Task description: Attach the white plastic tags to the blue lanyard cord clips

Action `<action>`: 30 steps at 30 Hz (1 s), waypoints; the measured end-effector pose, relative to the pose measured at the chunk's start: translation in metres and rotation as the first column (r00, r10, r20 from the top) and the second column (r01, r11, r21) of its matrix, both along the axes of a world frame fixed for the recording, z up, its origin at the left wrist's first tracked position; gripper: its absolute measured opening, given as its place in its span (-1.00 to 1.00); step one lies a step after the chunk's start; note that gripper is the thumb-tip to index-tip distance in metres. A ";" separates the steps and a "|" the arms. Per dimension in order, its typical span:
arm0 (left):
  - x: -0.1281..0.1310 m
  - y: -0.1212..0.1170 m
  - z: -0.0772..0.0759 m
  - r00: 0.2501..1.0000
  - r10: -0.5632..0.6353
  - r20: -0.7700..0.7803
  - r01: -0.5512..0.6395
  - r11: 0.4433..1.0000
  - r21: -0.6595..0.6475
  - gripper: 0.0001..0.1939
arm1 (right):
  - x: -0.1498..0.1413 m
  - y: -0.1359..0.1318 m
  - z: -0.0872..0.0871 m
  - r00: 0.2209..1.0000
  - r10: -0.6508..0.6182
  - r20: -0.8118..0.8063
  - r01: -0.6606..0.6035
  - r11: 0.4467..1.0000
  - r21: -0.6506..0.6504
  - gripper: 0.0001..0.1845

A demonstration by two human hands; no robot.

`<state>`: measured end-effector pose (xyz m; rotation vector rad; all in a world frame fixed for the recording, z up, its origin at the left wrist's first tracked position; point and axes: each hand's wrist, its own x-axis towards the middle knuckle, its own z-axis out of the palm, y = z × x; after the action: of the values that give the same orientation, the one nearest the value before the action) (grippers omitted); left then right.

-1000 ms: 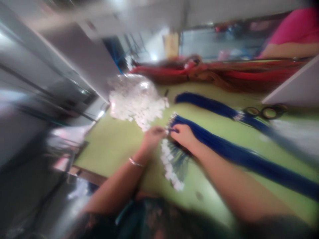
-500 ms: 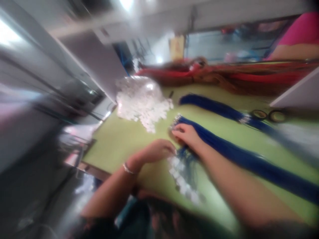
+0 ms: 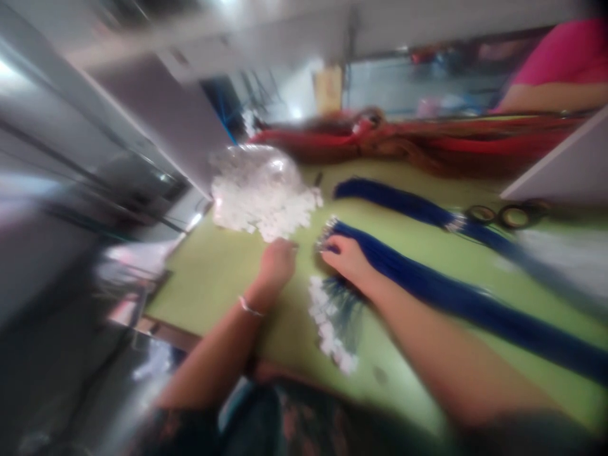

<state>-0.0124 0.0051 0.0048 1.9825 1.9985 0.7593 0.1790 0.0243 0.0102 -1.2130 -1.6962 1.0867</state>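
My left hand (image 3: 278, 261) is at the near edge of a pile of small white plastic connector housings (image 3: 273, 212). Its fingers are closed, and what they hold, if anything, is hidden. My right hand (image 3: 346, 256) pinches a blue wire near the tip end of a long blue wire bundle (image 3: 427, 285), whose ends show small pale tips. Below the right hand lies a row of white connector housings (image 3: 325, 326) joined to loose blue wires that fan toward the right wrist. Blur hides finer detail.
A clear plastic bag (image 3: 275, 161) backs the pile. A second blue bundle (image 3: 394, 199) lies beyond the first, near black tape rolls (image 3: 515, 215). Red and brown wires (image 3: 427, 139) run along the back of the green table (image 3: 199, 278). Another person's pink sleeve (image 3: 565, 54) shows far right.
My left hand went from beside the right hand down to the row of housings, then up and left to the pile. My right hand stays at the bundle's end.
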 end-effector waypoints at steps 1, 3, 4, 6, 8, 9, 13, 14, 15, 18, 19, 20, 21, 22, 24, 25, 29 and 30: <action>0.000 -0.001 0.000 0.997 0.001 0.081 -0.002 1.000 0.017 -0.82 | 0.000 0.000 0.000 1.000 -0.008 -0.005 0.008 1.000 0.001 -0.91; 0.002 -0.003 0.002 0.949 0.026 0.314 -0.025 1.000 -0.008 -0.81 | -0.001 -0.001 0.001 1.000 -0.021 -0.020 0.021 1.000 0.005 -0.90; 0.004 -0.004 0.005 0.889 0.046 0.455 -0.022 0.998 -0.057 -0.79 | -0.001 -0.001 0.002 0.999 -0.026 -0.030 0.026 1.000 0.009 -0.90; 0.011 -0.006 0.011 0.693 0.095 0.715 0.046 0.983 -0.176 -0.73 | -0.001 -0.001 0.001 0.998 -0.031 -0.048 0.032 0.999 0.020 -0.92; 0.020 -0.007 0.018 0.471 0.144 0.870 0.136 0.963 -0.233 -0.68 | 0.000 0.000 0.000 0.997 -0.037 -0.068 0.039 0.999 0.033 -0.94; 0.024 -0.006 0.020 0.385 0.161 0.909 0.160 0.958 -0.238 -0.69 | 0.000 0.000 -0.001 0.996 -0.044 -0.080 0.047 0.998 0.038 -0.94; 0.033 -0.002 0.013 0.262 0.211 0.942 0.174 0.950 -0.261 -0.82 | 0.002 -0.001 -0.004 0.989 -0.088 -0.114 0.092 0.995 0.027 -0.87; 0.033 -0.001 0.009 0.267 0.221 0.938 0.173 0.946 -0.272 -0.82 | 0.002 -0.002 -0.004 0.990 -0.090 -0.108 0.094 0.995 0.033 -0.86; 0.032 0.000 0.005 0.277 0.227 0.933 0.175 0.943 -0.282 -0.80 | 0.001 -0.003 -0.004 0.992 -0.085 -0.095 0.090 0.995 0.048 -0.86; 0.029 0.001 -0.007 0.324 0.212 0.922 0.187 0.941 -0.283 -0.77 | 0.000 -0.005 -0.004 0.997 -0.064 -0.043 0.068 0.992 0.109 -0.87; 0.028 0.001 -0.009 0.343 0.201 0.918 0.190 0.942 -0.278 -0.77 | 0.000 -0.005 -0.004 0.998 -0.059 -0.028 0.062 0.991 0.120 -0.87; 0.028 0.001 -0.010 0.362 0.191 0.912 0.191 0.943 -0.273 -0.76 | 0.000 -0.006 -0.004 0.998 -0.056 -0.015 0.057 0.991 0.124 -0.88; 0.028 0.001 -0.010 0.381 0.184 0.906 0.189 0.944 -0.271 -0.76 | 0.000 -0.006 -0.005 0.999 -0.050 -0.005 0.051 0.991 0.124 -0.88; 0.029 0.000 -0.010 0.398 0.180 0.900 0.186 0.944 -0.271 -0.75 | 0.000 -0.007 -0.005 0.999 -0.043 0.003 0.042 0.991 0.125 -0.88; 0.030 0.000 -0.009 0.429 0.175 0.886 0.182 0.944 -0.275 -0.73 | 0.000 -0.007 -0.005 0.999 -0.026 0.021 0.023 0.991 0.132 -0.89; 0.031 0.000 -0.009 0.444 0.172 0.879 0.180 0.944 -0.275 -0.72 | 0.000 -0.008 -0.005 0.999 -0.019 0.034 0.014 0.990 0.140 -0.90; 0.031 -0.002 -0.007 0.494 0.167 0.853 0.156 0.948 -0.277 -0.67 | 0.000 -0.009 -0.002 0.988 -0.009 0.156 -0.019 0.984 0.175 -0.92; 0.031 -0.003 -0.007 0.502 0.169 0.848 0.146 0.950 -0.276 -0.66 | 0.000 -0.009 -0.002 0.980 -0.010 0.201 -0.028 0.983 0.183 -0.91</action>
<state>0.0185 0.0025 -0.0022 1.0081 1.3535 1.0712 0.1791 0.0157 0.0086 -1.2286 -1.9112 0.8115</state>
